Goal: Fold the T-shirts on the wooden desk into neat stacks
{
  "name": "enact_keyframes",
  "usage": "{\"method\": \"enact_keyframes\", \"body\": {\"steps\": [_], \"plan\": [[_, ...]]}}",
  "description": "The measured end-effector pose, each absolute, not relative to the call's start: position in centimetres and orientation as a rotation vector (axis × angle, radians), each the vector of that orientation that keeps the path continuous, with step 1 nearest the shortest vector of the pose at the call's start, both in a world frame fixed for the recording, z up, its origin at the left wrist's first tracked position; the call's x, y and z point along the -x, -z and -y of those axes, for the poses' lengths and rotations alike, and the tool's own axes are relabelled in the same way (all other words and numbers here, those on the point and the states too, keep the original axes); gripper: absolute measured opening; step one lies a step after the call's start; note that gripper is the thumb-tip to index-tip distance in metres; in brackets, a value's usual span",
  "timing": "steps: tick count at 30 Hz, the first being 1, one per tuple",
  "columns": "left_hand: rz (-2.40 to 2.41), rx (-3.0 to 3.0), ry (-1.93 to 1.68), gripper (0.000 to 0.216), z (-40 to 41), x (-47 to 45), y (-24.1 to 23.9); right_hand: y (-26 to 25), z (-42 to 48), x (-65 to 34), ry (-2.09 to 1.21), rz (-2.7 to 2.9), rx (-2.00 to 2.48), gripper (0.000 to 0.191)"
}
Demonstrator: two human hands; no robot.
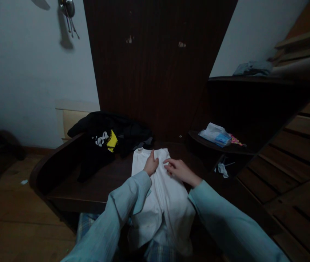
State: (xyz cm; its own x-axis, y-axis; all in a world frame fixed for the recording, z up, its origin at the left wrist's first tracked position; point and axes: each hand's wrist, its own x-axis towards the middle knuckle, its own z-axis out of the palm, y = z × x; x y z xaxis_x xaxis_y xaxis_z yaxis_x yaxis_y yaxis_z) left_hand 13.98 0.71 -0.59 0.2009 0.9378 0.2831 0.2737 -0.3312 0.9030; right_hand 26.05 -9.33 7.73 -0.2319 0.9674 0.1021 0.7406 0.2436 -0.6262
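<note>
A white garment [168, 203] lies spread lengthwise in front of me on a dark wooden seat or bench. Its near end hangs over the edge toward my lap, and soft creases run down its middle. My left hand [151, 164] rests on the upper part of the cloth, open, one finger pointing forward and the thumb apart; its other fingers are hidden. To the right, my right hand [181, 171] is at the garment's right side with its fingers apart and slightly bent, holding nothing. Whether its fingertips touch the cloth is hard to tell.
Black clothing [103, 145] with a yellow and white print is heaped on the left of the bench [73, 193]. At right, a corner shelf [247, 150] bears a blue-and-white plastic packet [215, 135]. A slatted wooden frame [288, 171] stands on the far right.
</note>
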Motion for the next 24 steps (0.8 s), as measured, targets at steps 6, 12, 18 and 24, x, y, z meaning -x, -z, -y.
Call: {"method": "enact_keyframes", "body": {"steps": [6,12,18,24], "plan": [[-1.423,-1.950,-1.326,0.034,1.1,-12.6,-1.3,-2.9,3.4,-24.0,-0.351,2.042,1.886,0.019],[-1.594,-2.184,-0.609,0.022,4.9,-9.3,-2.6,-2.3,2.8,-22.3,-0.078,2.124,2.146,0.038],[-1.585,-2.447,-0.199,0.031,7.7,-9.3,-2.8,-1.7,2.2,-22.0,-0.022,2.195,1.858,0.021],[-1.641,-2.466,-0.188,0.034,7.8,-9.7,-2.5,-1.6,0.8,-21.5,-0.118,2.036,2.000,0.025]]}}
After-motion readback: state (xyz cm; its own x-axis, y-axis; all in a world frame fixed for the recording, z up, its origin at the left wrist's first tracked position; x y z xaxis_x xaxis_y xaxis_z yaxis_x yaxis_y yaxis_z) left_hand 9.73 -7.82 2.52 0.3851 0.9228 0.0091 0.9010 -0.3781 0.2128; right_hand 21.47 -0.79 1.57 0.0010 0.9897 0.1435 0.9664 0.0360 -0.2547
